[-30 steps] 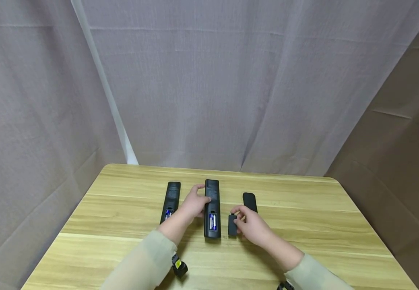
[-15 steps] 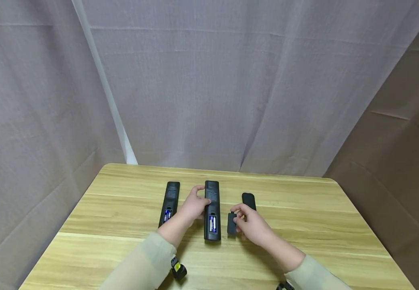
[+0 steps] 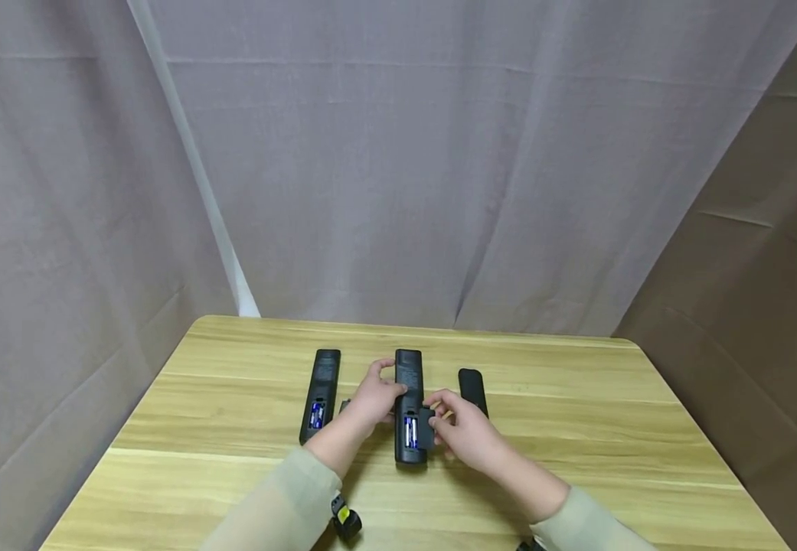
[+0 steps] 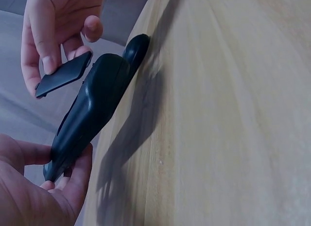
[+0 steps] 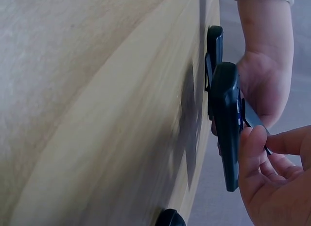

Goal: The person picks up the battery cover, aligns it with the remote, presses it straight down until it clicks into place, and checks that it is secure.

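My left hand (image 3: 373, 399) grips a black remote control (image 3: 409, 371) by its sides, back facing up, held above the table. Two blue-and-silver batteries (image 3: 411, 433) lie in its uncovered compartment. Between thumb and fingers, my right hand (image 3: 465, 430) pinches the black battery cover (image 3: 426, 428), which overlaps the compartment's right side in the head view. From the left wrist, the cover (image 4: 64, 74) appears tilted just over the back of the remote (image 4: 90, 107). In the right wrist view the cover (image 5: 252, 119) is partly hidden by my right fingers.
Left of my left hand lies a second black remote (image 3: 321, 383), its batteries showing, with a small dark piece (image 3: 345, 404) beside it. A third black remote (image 3: 472, 389) lies partly behind my right hand. Curtains (image 3: 370, 191) hang beyond the wooden table (image 3: 164, 490).
My right hand has brought the battery cover left, from beside the remote to over its compartment's right edge. The held remote has shifted slightly right and down in view.
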Demonstrator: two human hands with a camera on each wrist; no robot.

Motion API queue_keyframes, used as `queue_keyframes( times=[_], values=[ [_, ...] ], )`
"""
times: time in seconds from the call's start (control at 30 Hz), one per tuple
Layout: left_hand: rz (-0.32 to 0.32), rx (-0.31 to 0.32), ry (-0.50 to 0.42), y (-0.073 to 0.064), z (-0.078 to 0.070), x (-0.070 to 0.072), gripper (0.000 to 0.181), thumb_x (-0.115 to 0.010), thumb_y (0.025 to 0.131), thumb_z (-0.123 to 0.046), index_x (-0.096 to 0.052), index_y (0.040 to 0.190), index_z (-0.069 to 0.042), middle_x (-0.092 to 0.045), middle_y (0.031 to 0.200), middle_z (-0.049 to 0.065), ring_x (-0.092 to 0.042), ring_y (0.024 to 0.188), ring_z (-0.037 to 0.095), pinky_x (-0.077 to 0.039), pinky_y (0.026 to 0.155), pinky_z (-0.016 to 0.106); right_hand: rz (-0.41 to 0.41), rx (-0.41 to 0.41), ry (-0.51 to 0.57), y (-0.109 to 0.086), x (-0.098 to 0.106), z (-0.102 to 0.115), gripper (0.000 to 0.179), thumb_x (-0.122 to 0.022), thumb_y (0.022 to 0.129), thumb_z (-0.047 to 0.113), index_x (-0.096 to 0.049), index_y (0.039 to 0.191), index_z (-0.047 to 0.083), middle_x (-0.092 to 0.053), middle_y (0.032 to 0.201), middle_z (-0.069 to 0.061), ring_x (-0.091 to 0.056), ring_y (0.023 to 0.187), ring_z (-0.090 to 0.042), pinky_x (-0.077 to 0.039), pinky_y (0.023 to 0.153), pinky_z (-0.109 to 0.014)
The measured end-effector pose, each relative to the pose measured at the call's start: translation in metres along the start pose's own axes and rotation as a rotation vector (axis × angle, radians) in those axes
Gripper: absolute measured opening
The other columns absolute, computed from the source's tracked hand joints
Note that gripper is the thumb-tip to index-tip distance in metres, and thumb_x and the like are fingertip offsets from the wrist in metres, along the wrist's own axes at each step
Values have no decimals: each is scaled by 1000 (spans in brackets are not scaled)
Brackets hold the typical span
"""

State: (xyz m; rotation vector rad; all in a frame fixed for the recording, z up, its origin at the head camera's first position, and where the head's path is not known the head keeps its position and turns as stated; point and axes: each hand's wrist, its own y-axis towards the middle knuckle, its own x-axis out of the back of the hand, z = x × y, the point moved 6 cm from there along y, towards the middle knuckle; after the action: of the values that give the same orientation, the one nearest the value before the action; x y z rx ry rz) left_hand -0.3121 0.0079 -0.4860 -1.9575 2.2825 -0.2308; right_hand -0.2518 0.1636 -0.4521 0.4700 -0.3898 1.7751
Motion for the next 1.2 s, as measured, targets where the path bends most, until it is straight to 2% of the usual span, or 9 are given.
queue_keyframes(
  times=[0.3, 0.53, 0.9, 1.2],
  values=[
    [17, -2, -8, -3, 1, -1, 62, -57, 96, -5, -30, 151, -7, -63, 114, 22, -68, 81, 27, -59, 64, 43, 20, 25, -1, -1, -9, 4, 24, -57, 96, -1, -59, 118, 8, -53, 93, -8, -62, 68, -24, -54, 48, -40],
    [24, -2, -22, -4, 3, -3, 60, -57, 96, -6, -31, 150, -10, -64, 110, 19, -68, 79, 26, -59, 63, 43, 28, 29, 5, 0, -13, 5, 23, -57, 96, 0, -58, 117, 8, -53, 95, -8, -62, 68, -26, -54, 48, -43],
    [6, 4, -17, -5, 2, -5, 59, -58, 97, -8, -33, 150, -11, -64, 112, 18, -68, 78, 25, -58, 61, 41, 48, 29, -7, -1, -14, 6, 22, -58, 97, 2, -58, 117, 8, -54, 95, -8, -62, 68, -26, -54, 49, -44],
    [-1, -6, -16, -9, -1, -4, 61, -59, 97, -10, -30, 151, -12, -64, 114, 17, -67, 78, 25, -58, 60, 42, 44, 32, -20, -2, -13, 6, 22, -59, 96, 2, -59, 117, 9, -55, 94, -7, -62, 72, -32, -54, 49, -45]
  ],
)
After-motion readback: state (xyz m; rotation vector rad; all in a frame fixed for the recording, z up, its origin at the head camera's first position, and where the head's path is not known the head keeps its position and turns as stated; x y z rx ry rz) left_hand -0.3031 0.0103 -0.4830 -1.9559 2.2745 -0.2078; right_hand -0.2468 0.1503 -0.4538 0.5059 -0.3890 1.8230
